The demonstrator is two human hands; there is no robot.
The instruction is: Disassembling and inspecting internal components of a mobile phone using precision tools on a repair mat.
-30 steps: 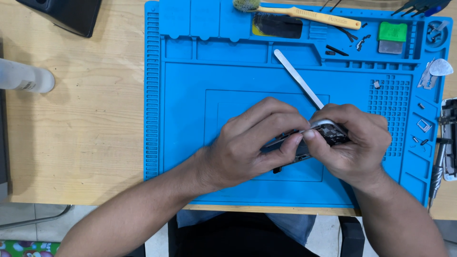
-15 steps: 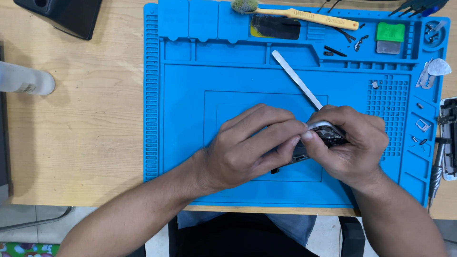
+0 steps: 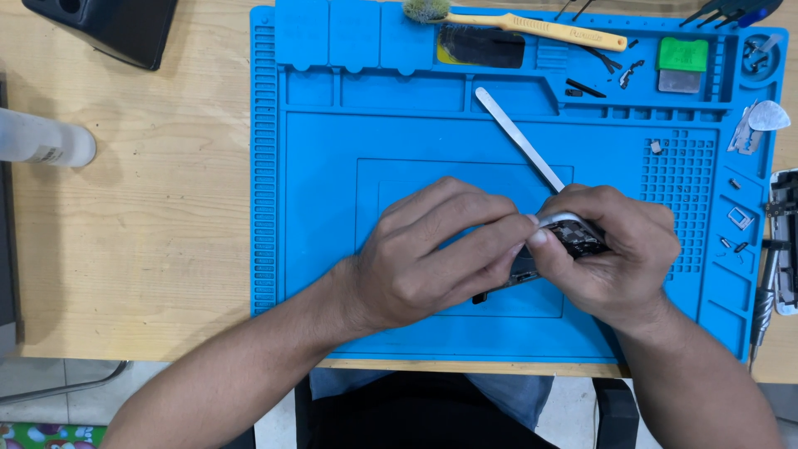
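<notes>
**Two hands on a small gadget**

The left hand (image 3: 432, 258) and the right hand (image 3: 619, 254) meet over the middle of a big blue mat (image 3: 332, 208) on the wooden bench (image 3: 150, 233). Between them sits a small open gadget (image 3: 573, 237) with a silver edge and dark parts inside. The right hand's grip is closed around it. The left hand's fingers (image 3: 499, 241) are pinched tight on its near edge.

A thin flat metal tool (image 3: 517, 137) lies on the mat just above the hands, and its low end goes behind the right hand. Farther up lies a yellow brush (image 3: 532, 27). A green block (image 3: 683, 54) sits up and to the right. A white bottle (image 3: 46, 141) lies far off to the left.
</notes>
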